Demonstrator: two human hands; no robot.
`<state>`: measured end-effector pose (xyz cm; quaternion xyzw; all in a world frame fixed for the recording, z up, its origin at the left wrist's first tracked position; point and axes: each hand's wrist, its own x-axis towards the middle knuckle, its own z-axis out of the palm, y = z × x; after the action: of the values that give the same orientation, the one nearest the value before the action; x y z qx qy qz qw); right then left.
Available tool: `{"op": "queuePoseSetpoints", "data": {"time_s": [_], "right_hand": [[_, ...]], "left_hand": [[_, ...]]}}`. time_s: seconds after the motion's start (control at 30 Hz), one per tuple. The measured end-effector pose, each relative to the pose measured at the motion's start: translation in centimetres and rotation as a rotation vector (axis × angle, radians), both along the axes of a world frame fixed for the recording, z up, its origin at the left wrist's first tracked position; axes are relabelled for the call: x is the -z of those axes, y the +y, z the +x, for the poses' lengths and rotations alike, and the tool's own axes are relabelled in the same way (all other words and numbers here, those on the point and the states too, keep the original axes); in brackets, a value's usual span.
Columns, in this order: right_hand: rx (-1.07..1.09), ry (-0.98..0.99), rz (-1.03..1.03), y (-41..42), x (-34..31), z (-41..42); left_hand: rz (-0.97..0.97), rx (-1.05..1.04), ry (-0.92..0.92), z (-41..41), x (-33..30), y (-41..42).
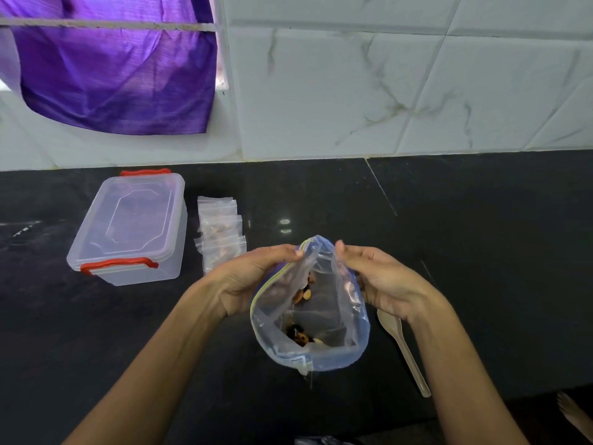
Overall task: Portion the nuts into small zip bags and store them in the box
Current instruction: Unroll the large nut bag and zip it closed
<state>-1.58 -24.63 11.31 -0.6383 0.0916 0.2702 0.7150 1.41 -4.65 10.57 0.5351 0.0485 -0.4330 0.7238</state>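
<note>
Few nuts (303,295) left in the big zip bag (309,316), near-centre over the desk (481,252): light, floppy, slick film, left hand (256,277) and right hand (382,284) both pinching its rim.

This is a home kitchen. A polished black stone countertop (449,252) runs up against a wall of large white marble-veined tiles (385,91), and a purple cloth (122,75) hangs on a line over a window opening at the upper left. Household food-storage things sit on the counter: a clear plastic box (128,229) with red clips and a pale spoon (404,348).
</note>
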Motion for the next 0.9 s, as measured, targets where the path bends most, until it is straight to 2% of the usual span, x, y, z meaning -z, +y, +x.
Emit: {"op": "queuePoseSetpoints", "data": {"time_s": [0.07,0.13,0.2,0.27,0.33,0.4,0.47,0.57,0.63,0.67,0.77,0.8,0.83,0.9], "right_hand": [[0.044,-0.111,-0.132,0.1,0.3,0.1],[0.139,-0.314,-0.416,0.5,0.9,0.4],[0.236,-0.516,-0.624,1.4,1.5,0.4],[0.268,-0.646,-0.688,2.2,2.0,0.3],[0.198,-0.571,-0.672,2.2,1.6,0.0],[0.043,-0.376,-0.630,1.6,0.7,-0.3],[-0.011,-0.325,-0.641,1.1,0.0,-0.5],[0.241,-0.478,-0.822,1.6,0.2,-0.8],[0.375,-0.507,-0.799,2.0,0.6,-1.1],[0.400,-0.459,-0.658,2.1,0.8,-1.3],[0.315,-0.177,0.000,1.5,0.3,-1.9],[0.266,-0.150,0.087,1.0,0.3,-2.1],[0.229,-0.160,0.060,0.6,0.5,-2.2],[0.191,-0.225,-0.192,0.2,1.3,-2.2]], "left_hand": [[0.117,-0.129,-0.228,0.1,0.4,-0.4],[0.463,-0.223,-0.692,0.2,1.0,-0.7],[0.699,-0.252,-1.068,-0.2,1.3,-1.4],[0.766,-0.289,-1.213,-0.8,1.2,-2.0],[0.786,-0.309,-1.210,-0.9,1.1,-2.0],[0.826,-0.299,-1.193,-0.6,1.0,-1.6],[0.896,-0.303,-1.163,-0.6,0.7,-1.4],[1.072,-0.283,-1.042,-1.6,-0.2,-1.6],[1.147,-0.173,-0.901,-2.0,-0.7,-1.2],[1.068,-0.136,-0.785,-1.9,-0.8,-0.6],[0.557,-0.098,-0.417,-2.2,-1.5,1.0],[0.437,-0.103,-0.356,-2.3,-1.5,1.4],[0.366,-0.121,-0.334,-2.3,-1.2,1.7],[0.324,-0.159,-0.333,-2.5,-0.4,1.7]]}}
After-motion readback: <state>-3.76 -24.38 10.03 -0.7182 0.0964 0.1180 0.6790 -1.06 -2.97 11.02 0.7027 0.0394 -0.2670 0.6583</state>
